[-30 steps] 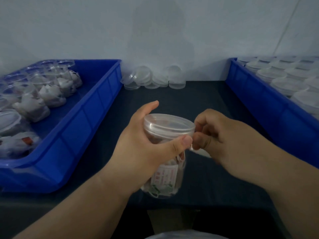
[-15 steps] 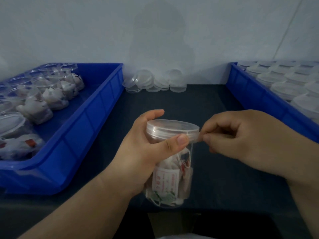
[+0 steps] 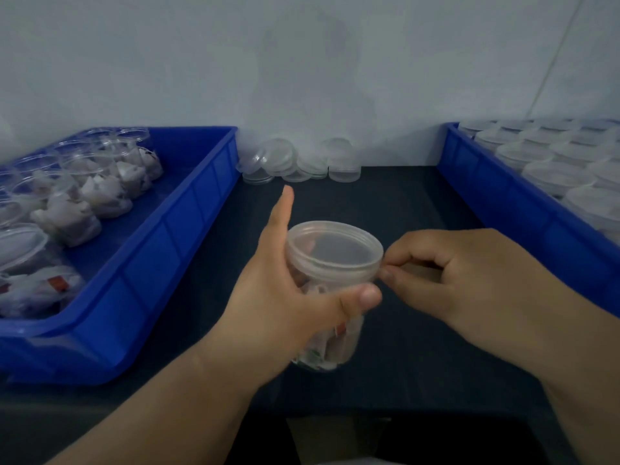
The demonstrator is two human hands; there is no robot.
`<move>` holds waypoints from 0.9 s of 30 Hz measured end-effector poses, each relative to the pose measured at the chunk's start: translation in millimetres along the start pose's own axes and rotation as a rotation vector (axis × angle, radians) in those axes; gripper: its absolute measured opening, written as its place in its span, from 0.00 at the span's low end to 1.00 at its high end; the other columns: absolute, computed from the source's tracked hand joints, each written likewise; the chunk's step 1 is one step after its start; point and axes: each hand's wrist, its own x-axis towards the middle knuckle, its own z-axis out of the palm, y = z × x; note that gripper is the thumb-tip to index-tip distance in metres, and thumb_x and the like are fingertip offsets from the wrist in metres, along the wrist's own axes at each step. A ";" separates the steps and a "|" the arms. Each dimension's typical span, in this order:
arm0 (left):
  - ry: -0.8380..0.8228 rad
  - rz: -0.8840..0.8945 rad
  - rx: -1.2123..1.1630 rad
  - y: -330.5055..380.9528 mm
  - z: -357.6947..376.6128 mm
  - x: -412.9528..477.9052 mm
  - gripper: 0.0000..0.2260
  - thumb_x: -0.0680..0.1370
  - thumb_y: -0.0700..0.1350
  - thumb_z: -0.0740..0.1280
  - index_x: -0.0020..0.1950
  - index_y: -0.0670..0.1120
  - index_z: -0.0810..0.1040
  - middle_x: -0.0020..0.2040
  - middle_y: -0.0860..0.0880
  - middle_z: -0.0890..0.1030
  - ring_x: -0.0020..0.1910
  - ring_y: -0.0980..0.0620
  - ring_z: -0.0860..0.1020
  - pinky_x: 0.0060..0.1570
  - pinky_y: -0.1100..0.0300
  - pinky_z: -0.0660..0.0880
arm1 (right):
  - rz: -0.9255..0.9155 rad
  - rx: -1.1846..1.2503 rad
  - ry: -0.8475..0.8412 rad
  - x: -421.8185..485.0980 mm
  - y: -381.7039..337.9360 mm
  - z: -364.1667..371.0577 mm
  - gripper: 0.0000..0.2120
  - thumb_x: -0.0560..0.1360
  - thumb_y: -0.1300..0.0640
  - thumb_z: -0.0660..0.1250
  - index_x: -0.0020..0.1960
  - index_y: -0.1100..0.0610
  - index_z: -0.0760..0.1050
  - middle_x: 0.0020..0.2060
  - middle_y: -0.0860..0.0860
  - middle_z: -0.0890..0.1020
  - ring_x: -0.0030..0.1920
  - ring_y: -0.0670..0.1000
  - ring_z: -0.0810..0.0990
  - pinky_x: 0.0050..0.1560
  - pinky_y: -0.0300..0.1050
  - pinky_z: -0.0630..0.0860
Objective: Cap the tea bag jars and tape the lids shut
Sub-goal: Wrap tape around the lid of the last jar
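A clear plastic jar (image 3: 330,347) packed with tea bags is held above the dark table, its translucent lid (image 3: 333,253) on top. My left hand (image 3: 285,297) grips the jar just under the lid, thumb across the front and index finger pointing up behind the rim. My right hand (image 3: 453,280) is at the lid's right edge, thumb and forefinger pinched together against the rim. What they pinch is too thin and clear to make out; it may be tape.
A blue bin (image 3: 161,250) on the left holds several uncapped jars of tea bags (image 3: 77,216). A second blue bin (image 3: 523,209) on the right holds several capped jars (image 3: 553,172). Loose clear lids (image 3: 295,161) lie stacked against the back wall. Dark tabletop (image 3: 402,203) between bins.
The jar has been turned in my left hand and its index finger now sticks straight up. My right hand stays pinched at the lid's right rim, slightly lower than before.
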 end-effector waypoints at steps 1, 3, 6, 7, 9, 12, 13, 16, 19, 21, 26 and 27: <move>0.016 0.012 0.057 0.9 1.7 0.1 0.55 0.49 0.72 0.80 0.67 0.83 0.50 0.64 0.68 0.76 0.63 0.71 0.74 0.58 0.67 0.74 | -0.012 -0.016 -0.009 -0.6 -1.3 0.9 0.09 0.71 0.36 0.60 0.47 0.33 0.76 0.38 0.31 0.80 0.40 0.33 0.79 0.45 0.24 0.69; 0.058 0.034 0.145 0.9 3.1 0.8 0.54 0.48 0.74 0.78 0.68 0.81 0.52 0.62 0.70 0.74 0.61 0.73 0.73 0.50 0.76 0.74 | -0.023 -0.024 -0.026 -1.3 -3.8 2.0 0.10 0.71 0.35 0.59 0.49 0.32 0.75 0.39 0.32 0.80 0.40 0.34 0.79 0.45 0.26 0.70; 0.083 0.042 0.199 1.5 0.7 0.4 0.49 0.50 0.77 0.74 0.67 0.79 0.56 0.61 0.69 0.74 0.60 0.73 0.73 0.46 0.71 0.74 | -0.022 0.045 -0.085 0.0 -4.9 -0.7 0.09 0.70 0.35 0.60 0.49 0.30 0.75 0.37 0.34 0.81 0.37 0.38 0.80 0.39 0.27 0.73; 0.085 0.041 0.197 1.8 -0.8 0.0 0.48 0.49 0.79 0.73 0.66 0.80 0.57 0.61 0.69 0.74 0.60 0.72 0.73 0.46 0.71 0.74 | -0.024 0.065 -0.111 0.7 -4.6 -3.1 0.10 0.70 0.35 0.60 0.49 0.30 0.75 0.37 0.35 0.82 0.36 0.39 0.80 0.39 0.27 0.73; 0.092 0.039 0.185 2.4 -3.5 0.1 0.47 0.48 0.80 0.72 0.65 0.81 0.58 0.61 0.70 0.74 0.59 0.73 0.73 0.42 0.73 0.75 | -0.041 0.080 -0.147 2.6 -2.9 -8.4 0.10 0.70 0.35 0.60 0.49 0.29 0.75 0.38 0.34 0.82 0.38 0.38 0.81 0.41 0.26 0.73; 0.104 0.024 0.123 0.8 -5.6 1.8 0.49 0.47 0.80 0.72 0.67 0.77 0.64 0.59 0.70 0.76 0.57 0.72 0.76 0.45 0.71 0.77 | -0.057 0.064 -0.164 4.6 -0.9 -13.0 0.10 0.71 0.38 0.60 0.50 0.29 0.76 0.38 0.34 0.82 0.38 0.38 0.81 0.42 0.27 0.73; 0.101 0.015 0.094 0.0 -6.0 2.0 0.49 0.47 0.79 0.73 0.68 0.74 0.66 0.59 0.69 0.77 0.57 0.70 0.77 0.49 0.67 0.78 | -0.055 0.061 -0.158 5.7 -1.0 -13.3 0.10 0.71 0.38 0.60 0.50 0.29 0.76 0.38 0.34 0.82 0.38 0.39 0.80 0.41 0.29 0.74; 0.089 0.012 0.051 -0.6 -5.0 1.3 0.47 0.48 0.77 0.76 0.67 0.69 0.70 0.57 0.68 0.79 0.56 0.65 0.81 0.50 0.61 0.80 | -0.035 0.004 -0.145 9.3 0.9 -11.7 0.13 0.70 0.33 0.58 0.50 0.31 0.77 0.43 0.27 0.79 0.44 0.32 0.78 0.35 0.31 0.72; 0.086 0.026 0.073 0.4 -3.8 0.9 0.41 0.52 0.73 0.76 0.64 0.67 0.72 0.57 0.69 0.79 0.54 0.66 0.81 0.43 0.66 0.80 | -0.015 -0.022 -0.140 12.5 2.6 -8.9 0.14 0.69 0.30 0.55 0.47 0.30 0.77 0.47 0.21 0.75 0.48 0.26 0.74 0.39 0.28 0.68; 0.079 0.016 0.084 1.0 -3.4 0.3 0.39 0.52 0.71 0.76 0.62 0.67 0.73 0.57 0.68 0.79 0.53 0.65 0.81 0.43 0.65 0.80 | -0.027 -0.073 -0.142 13.0 2.5 -7.0 0.16 0.70 0.30 0.55 0.48 0.31 0.77 0.47 0.22 0.75 0.48 0.28 0.75 0.40 0.30 0.68; 0.089 0.052 0.148 1.5 -1.0 -3.8 0.35 0.53 0.70 0.75 0.57 0.69 0.71 0.56 0.71 0.76 0.53 0.68 0.79 0.43 0.75 0.76 | -0.002 -0.117 -0.084 8.9 2.2 2.4 0.22 0.69 0.30 0.51 0.49 0.37 0.80 0.42 0.36 0.81 0.45 0.36 0.77 0.39 0.39 0.74; 0.096 0.070 0.165 1.6 -0.5 -4.3 0.34 0.53 0.70 0.75 0.57 0.68 0.71 0.57 0.71 0.76 0.54 0.69 0.78 0.44 0.77 0.74 | 0.002 -0.144 -0.064 8.3 1.6 5.8 0.25 0.69 0.31 0.50 0.48 0.41 0.80 0.40 0.40 0.81 0.43 0.38 0.77 0.39 0.42 0.76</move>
